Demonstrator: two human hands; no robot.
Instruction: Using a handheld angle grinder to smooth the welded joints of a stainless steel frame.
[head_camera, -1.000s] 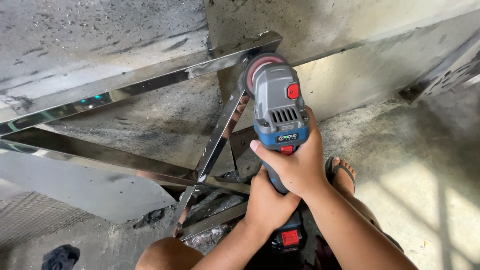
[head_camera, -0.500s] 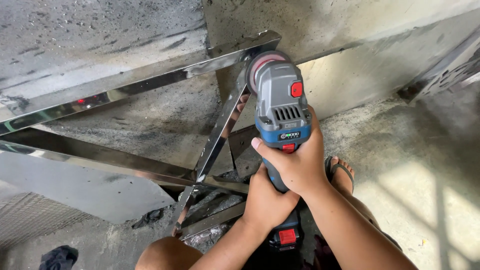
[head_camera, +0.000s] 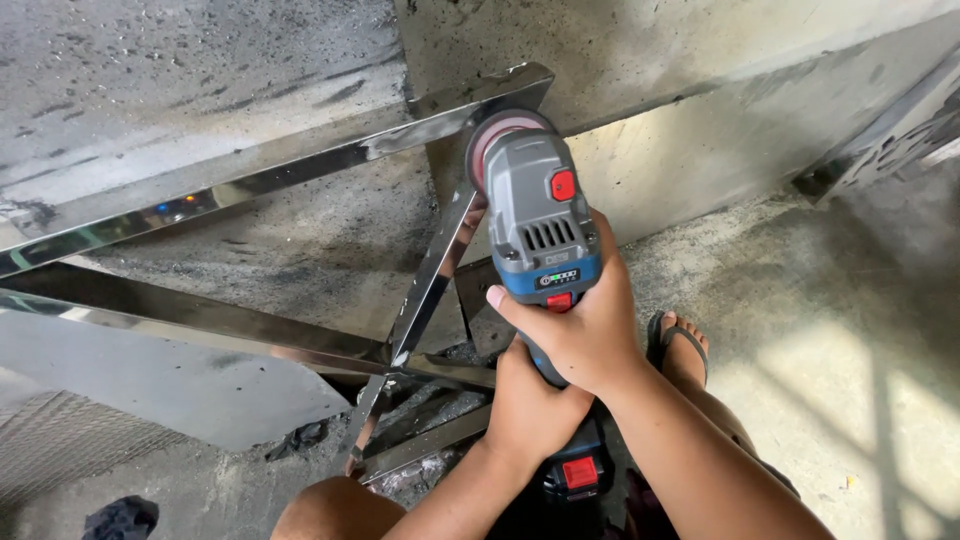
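Observation:
A grey and blue cordless angle grinder (head_camera: 535, 215) with red buttons points away from me. Its reddish disc (head_camera: 497, 135) sits against the corner of a shiny steel tube frame (head_camera: 300, 165), beside the upright bar (head_camera: 430, 280). My right hand (head_camera: 580, 325) wraps the grinder's body just behind the blue band. My left hand (head_camera: 530, 405) grips the handle lower down, above the battery pack (head_camera: 580, 475).
The frame leans on a stained concrete wall (head_camera: 200, 70). A second steel rail (head_camera: 180, 325) runs lower left, with loose bars (head_camera: 420, 440) on the floor. My sandalled foot (head_camera: 680, 350) rests on the concrete floor (head_camera: 850, 350). A dark rag (head_camera: 120, 518) lies bottom left.
The grinder and both hands have shifted slightly right and up along the upright bar toward the frame corner. The grip is unchanged.

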